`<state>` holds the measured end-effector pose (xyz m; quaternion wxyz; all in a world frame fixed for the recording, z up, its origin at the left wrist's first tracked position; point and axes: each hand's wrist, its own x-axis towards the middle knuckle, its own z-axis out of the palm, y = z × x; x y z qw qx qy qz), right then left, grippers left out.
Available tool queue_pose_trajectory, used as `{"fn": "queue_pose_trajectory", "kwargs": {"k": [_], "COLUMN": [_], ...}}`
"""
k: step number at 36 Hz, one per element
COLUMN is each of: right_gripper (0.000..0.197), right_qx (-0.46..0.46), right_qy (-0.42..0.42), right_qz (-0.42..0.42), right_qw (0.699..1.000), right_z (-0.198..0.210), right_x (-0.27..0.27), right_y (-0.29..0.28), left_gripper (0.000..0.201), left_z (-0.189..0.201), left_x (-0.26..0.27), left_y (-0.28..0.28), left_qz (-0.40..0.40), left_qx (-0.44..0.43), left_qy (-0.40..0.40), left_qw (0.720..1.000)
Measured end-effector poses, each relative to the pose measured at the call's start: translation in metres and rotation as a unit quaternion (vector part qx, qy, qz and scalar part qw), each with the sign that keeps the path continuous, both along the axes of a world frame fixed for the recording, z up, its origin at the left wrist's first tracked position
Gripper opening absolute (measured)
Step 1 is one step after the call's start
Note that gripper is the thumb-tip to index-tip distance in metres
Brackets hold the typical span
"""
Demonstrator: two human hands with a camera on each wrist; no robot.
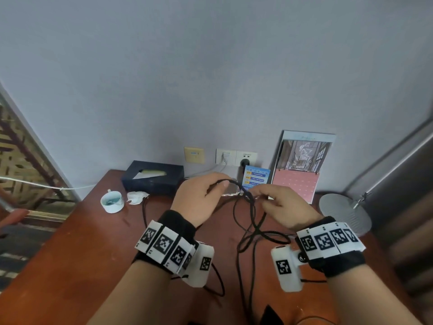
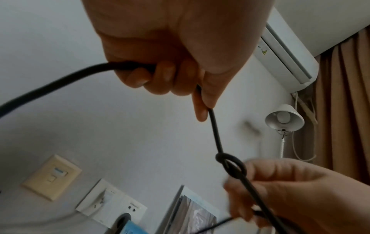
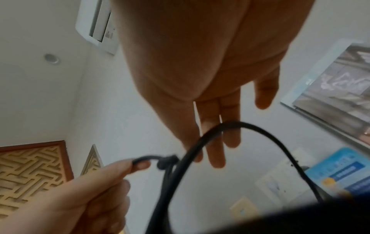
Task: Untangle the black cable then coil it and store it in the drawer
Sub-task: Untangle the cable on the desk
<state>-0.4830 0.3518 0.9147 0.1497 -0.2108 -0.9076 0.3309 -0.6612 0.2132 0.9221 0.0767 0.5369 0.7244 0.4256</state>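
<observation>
Both my hands hold the black cable [image 1: 251, 214] up over the brown table [image 1: 82, 242]. My left hand [image 1: 216, 187] has its fingers curled round the cable, thumb and forefinger pinching it [image 2: 208, 109] a short way from a small tight knot [image 2: 230, 163]. Just right of the knot [image 1: 248, 195], my right hand [image 1: 266, 198] holds the cable. In the right wrist view its fingers [image 3: 216, 134] lie nearly straight with a loop of cable [image 3: 260, 131] across them. Slack loops hang down onto the table. No drawer is in view.
A dark tissue box [image 1: 152, 177], a white cup [image 1: 112, 201] and a crumpled tissue [image 1: 137, 197] stand at the back left. A blue card [image 1: 256, 178] and a framed picture [image 1: 300, 165] lean on the wall under the sockets [image 1: 234, 157]. A grey lamp base [image 1: 344, 212] sits at the right.
</observation>
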Motion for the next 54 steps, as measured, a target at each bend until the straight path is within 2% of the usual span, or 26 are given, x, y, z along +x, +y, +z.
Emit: {"fn": "queue_pose_trajectory", "kwargs": {"k": [2,5,8,11,15,18,20,23,25,28,31,34,39,43,47,49,54], "right_gripper": [0.019,0.006,0.006,0.018,0.038,0.025,0.023,0.011,0.012,0.012,0.017,0.021,0.012,0.015,0.022,0.017,0.009], "right_qx": [0.027,0.061,0.104,0.136,0.066,0.04,-0.022,-0.153,-0.199,-0.151,-0.039,0.017,-0.055,-0.02,-0.01,0.005,0.045], "right_qy": [-0.02,-0.058,-0.123,-0.171,-0.1,-0.047,0.036,0.164,0.2,0.171,0.103,0.098,0.166,0.162,0.16,0.162,0.173], "right_qz": [-0.032,-0.067,-0.07,-0.055,-0.016,-0.022,-0.046,-0.086,-0.09,-0.064,-0.048,-0.025,-0.043,-0.022,-0.018,-0.022,-0.024], "right_qw": [0.999,0.994,0.984,0.974,0.993,0.998,0.998,0.971,0.955,0.971,0.993,0.995,0.984,0.986,0.987,0.987,0.984], "right_z": [-0.003,-0.004,-0.003,-0.003,-0.008,-0.012,-0.013,-0.011,-0.009,-0.008,-0.009,-0.009,-0.01,-0.011,-0.008,-0.006,-0.007], "right_x": [0.004,0.01,0.01,0.003,-0.014,-0.026,-0.033,-0.038,-0.036,-0.032,-0.031,-0.032,-0.027,-0.018,-0.008,-0.006,-0.008], "right_y": [0.006,0.011,0.008,0.002,-0.014,-0.023,-0.025,-0.028,-0.029,-0.028,-0.027,-0.032,-0.032,-0.024,-0.017,-0.017,-0.022], "left_gripper": [0.021,0.02,0.02,0.017,0.014,0.013,0.013,0.016,0.019,0.024,0.023,0.015,0.012,0.007,0.015,0.016,0.019], "left_z": [-0.001,-0.002,-0.002,-0.001,-0.003,-0.007,-0.007,-0.004,-0.003,-0.003,-0.001,0.001,-0.007,-0.012,-0.012,-0.01,-0.01], "left_x": [-0.005,-0.015,-0.017,-0.009,0.007,0.015,0.02,0.022,0.018,0.011,0.011,0.016,0.018,0.02,0.021,0.024,0.024], "left_y": [-0.002,-0.005,-0.004,-0.001,0.004,0.005,0.004,0.0,-0.002,-0.002,0.001,0.005,0.005,-0.001,-0.004,-0.004,-0.003], "left_qz": [0.023,0.065,0.092,0.101,0.058,0.007,-0.019,-0.052,-0.045,-0.019,-0.014,-0.037,-0.025,-0.017,0.005,0.001,0.008], "left_qx": [-0.018,-0.016,0.012,0.041,0.059,0.09,0.098,0.078,0.049,0.012,0.028,0.014,0.022,0.06,0.097,0.092,0.094], "left_qy": [0.007,-0.018,-0.043,-0.057,-0.073,-0.117,-0.12,-0.105,-0.098,-0.102,-0.112,-0.062,-0.061,-0.071,-0.117,-0.151,-0.153], "left_qw": [1.0,0.998,0.995,0.992,0.994,0.989,0.988,0.99,0.993,0.995,0.993,0.997,0.998,0.996,0.988,0.984,0.984]}}
